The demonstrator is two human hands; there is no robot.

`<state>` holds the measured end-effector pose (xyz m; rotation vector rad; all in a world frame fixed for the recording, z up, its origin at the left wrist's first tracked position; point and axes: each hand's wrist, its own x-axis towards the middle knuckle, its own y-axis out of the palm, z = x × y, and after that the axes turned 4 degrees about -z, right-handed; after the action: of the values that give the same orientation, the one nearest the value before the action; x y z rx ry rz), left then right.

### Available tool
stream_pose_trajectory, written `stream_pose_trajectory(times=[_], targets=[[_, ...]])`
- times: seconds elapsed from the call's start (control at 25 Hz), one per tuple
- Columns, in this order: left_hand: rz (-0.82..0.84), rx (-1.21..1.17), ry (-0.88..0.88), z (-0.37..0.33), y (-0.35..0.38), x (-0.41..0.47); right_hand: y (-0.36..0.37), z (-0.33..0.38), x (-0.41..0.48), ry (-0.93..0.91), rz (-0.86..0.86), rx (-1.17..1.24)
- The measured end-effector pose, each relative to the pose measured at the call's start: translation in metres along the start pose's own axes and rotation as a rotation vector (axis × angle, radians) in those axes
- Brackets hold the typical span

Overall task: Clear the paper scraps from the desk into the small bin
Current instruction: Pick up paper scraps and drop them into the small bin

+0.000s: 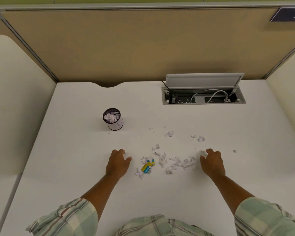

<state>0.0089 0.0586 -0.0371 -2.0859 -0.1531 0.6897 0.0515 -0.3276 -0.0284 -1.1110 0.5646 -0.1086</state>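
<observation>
White paper scraps lie scattered on the white desk, between my two hands, with yellow-and-blue pieces among them. More scraps lie further back and to the right. The small dark mesh bin stands upright at the back left, holding crumpled paper. My left hand rests palm down on the desk to the left of the pile, fingers curved, holding nothing. My right hand sits at the pile's right edge, its fingertips touching scraps there.
An open cable tray with sockets and a white cable is set into the desk at the back right, lid up. Tan partition panels wall the back and sides. One lone scrap lies far right.
</observation>
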Motion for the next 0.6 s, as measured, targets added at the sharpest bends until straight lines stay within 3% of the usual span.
stream_pose_trajectory(times=[0.12,0.6], targets=[[0.023,-0.062,-0.061,-0.008,0.021,-0.020,0.009,-0.001,-0.006,-0.012,0.038,-0.051],[0.116,-0.145,0.005,-0.053,0.056,-0.039,0.058,0.055,-0.051,-0.446,0.294,-0.104]])
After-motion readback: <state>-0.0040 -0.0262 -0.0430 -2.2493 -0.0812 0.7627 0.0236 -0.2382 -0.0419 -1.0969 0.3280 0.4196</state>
